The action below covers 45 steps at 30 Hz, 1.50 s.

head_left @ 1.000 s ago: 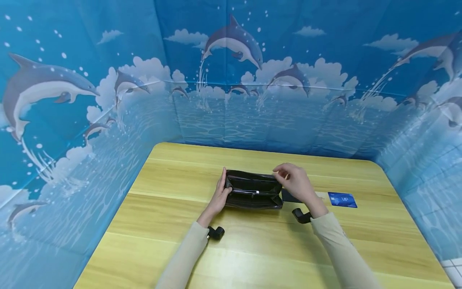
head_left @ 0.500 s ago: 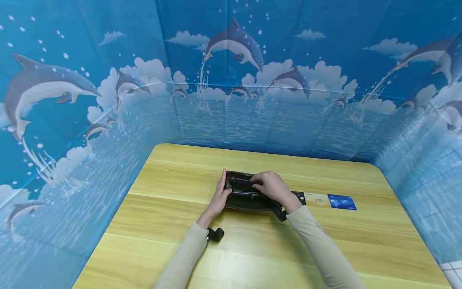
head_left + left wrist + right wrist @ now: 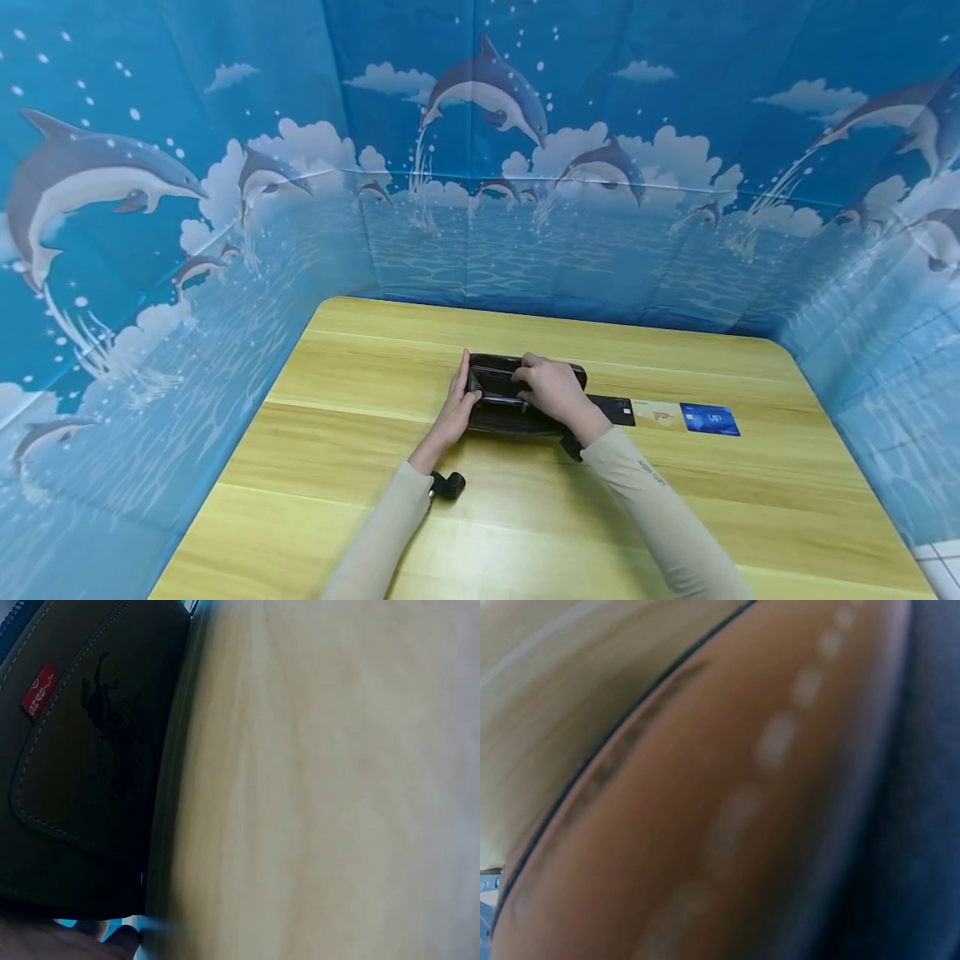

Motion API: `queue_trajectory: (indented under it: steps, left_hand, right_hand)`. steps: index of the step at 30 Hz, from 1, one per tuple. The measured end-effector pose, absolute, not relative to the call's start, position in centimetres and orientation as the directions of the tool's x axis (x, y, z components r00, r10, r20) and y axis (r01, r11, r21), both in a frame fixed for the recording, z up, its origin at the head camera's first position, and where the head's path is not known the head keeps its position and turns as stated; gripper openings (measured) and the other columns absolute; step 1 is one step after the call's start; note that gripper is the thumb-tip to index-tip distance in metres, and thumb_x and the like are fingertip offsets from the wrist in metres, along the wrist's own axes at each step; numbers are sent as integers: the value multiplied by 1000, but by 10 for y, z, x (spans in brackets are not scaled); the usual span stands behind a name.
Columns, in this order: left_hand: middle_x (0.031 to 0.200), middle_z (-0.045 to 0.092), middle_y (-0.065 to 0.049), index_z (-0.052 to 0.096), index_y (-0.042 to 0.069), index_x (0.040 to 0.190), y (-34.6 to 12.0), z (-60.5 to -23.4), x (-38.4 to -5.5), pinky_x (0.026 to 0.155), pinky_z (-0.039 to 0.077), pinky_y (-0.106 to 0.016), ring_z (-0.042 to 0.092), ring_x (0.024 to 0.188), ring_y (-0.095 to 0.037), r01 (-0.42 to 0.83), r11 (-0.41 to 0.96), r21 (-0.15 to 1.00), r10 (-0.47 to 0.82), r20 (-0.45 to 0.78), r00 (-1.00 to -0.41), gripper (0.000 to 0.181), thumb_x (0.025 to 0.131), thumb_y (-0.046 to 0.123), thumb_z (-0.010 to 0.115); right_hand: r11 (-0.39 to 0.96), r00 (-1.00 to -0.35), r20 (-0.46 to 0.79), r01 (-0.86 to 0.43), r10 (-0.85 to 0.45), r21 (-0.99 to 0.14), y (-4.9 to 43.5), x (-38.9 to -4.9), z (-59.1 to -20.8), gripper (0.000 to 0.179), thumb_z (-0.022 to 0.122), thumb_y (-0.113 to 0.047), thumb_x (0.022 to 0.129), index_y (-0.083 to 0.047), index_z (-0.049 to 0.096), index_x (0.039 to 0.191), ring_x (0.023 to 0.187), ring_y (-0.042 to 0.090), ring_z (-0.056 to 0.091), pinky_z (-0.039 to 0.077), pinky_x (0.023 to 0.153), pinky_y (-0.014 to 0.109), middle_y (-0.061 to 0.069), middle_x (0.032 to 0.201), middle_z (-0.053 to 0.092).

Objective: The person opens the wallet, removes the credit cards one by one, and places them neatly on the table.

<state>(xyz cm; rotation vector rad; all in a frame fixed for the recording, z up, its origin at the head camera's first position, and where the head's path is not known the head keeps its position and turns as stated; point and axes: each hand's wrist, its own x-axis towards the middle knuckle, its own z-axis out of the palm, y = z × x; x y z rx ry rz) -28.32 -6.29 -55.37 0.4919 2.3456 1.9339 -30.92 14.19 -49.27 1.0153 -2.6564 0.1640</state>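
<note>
A dark brown zip wallet (image 3: 510,421) lies spread open, its mouth turned up, in the middle of the head view. My left hand (image 3: 454,408) grips its left end, thumb at the inner edge and fingers along the outside. Over the mouth is my right hand (image 3: 553,390), its curled fingertips reaching into the middle compartment; I cannot tell what they pinch. In the left wrist view the wallet's outer face (image 3: 75,780) shows stitching, a small red tag and a dark printed figure. Blurred brown stitched leather (image 3: 675,795) fills most of the right wrist view.
Right of the wallet, a black card (image 3: 617,409), a pale gold card (image 3: 660,414) and a blue VIP card (image 3: 710,419) lie in a row on the wooden table (image 3: 480,533). A blue dolphin-print curtain (image 3: 480,233) hangs around the table's back and sides.
My right hand has moved left from the wallet's right end into its middle, uncovering the black and gold cards. My left hand keeps its hold on the left end.
</note>
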Motion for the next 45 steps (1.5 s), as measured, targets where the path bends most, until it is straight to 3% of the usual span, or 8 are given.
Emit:
queue_trajectory:
  steps: [3, 6, 9, 19, 27, 33, 45]
  left_hand:
    - [157, -5, -13, -7, 16, 153, -64, -541, -277, 107, 12, -57, -2, 141, -33, 203, 156, 967, 289, 152, -945, 69, 100, 4, 35]
    - [157, -5, -12, -6, 21, 153, -63, -546, -280, 107, 11, -58, -2, 141, -33, 202, 150, 968, 284, 154, -946, 69, 100, 6, 36]
    - [158, -5, -6, -7, 29, 153, -62, -562, -287, 107, 11, -58, -2, 141, -29, 213, 151, 965, 273, 167, -947, 69, 101, 12, 36]
    - [157, -5, 5, -8, 35, 152, -61, -575, -294, 109, 12, -51, -2, 141, -18, 194, 179, 965, 257, 144, -956, 70, 101, 16, 37]
    - [157, -5, -3, -7, 23, 153, -62, -570, -293, 109, 11, -53, -2, 141, -25, 202, 162, 966, 266, 154, -952, 69, 101, 10, 37]
    - [157, -6, -12, -7, 15, 153, -63, -544, -280, 108, 11, -54, -3, 141, -31, 204, 144, 968, 294, 155, -943, 69, 100, 4, 36]
    - [157, -6, -11, -7, 14, 153, -62, -539, -277, 109, 9, -52, -3, 141, -29, 215, 142, 966, 293, 167, -942, 69, 100, 4, 36]
  right_hand:
    - [745, -705, 310, -667, -638, 19, 140, -310, -493, 22, 83, -20, 72, -14, 76, 91, 60, 11, 56, 47, 51, 27, 1, 82, 54]
    - [746, -708, 301, -666, -639, 18, 141, -311, -495, 20, 81, -24, 75, -13, 76, 91, 57, 9, 53, 44, 49, 26, 0, 81, 50]
    - [741, -708, 293, -671, -643, 5, 142, -311, -496, 22, 79, -29, 77, -12, 76, 91, 55, 8, 49, 41, 46, 24, -1, 80, 46]
    - [721, -692, 304, -693, -655, -23, 146, -311, -497, 28, 81, -33, 74, -13, 75, 93, 56, 8, 47, 40, 46, 24, 0, 84, 46]
    - [725, -705, 290, -687, -648, -50, 147, -313, -500, 14, 79, -21, 77, -14, 74, 88, 57, 8, 47, 38, 45, 24, 1, 88, 49]
    - [748, -725, 300, -662, -620, -53, 145, -314, -504, 15, 82, -18, 74, -14, 73, 85, 62, 9, 51, 41, 47, 25, 1, 89, 49]
    - [767, -733, 334, -640, -593, -41, 144, -315, -510, 22, 83, -19, 73, -17, 62, 70, 61, 10, 49, 42, 49, 26, 0, 85, 45]
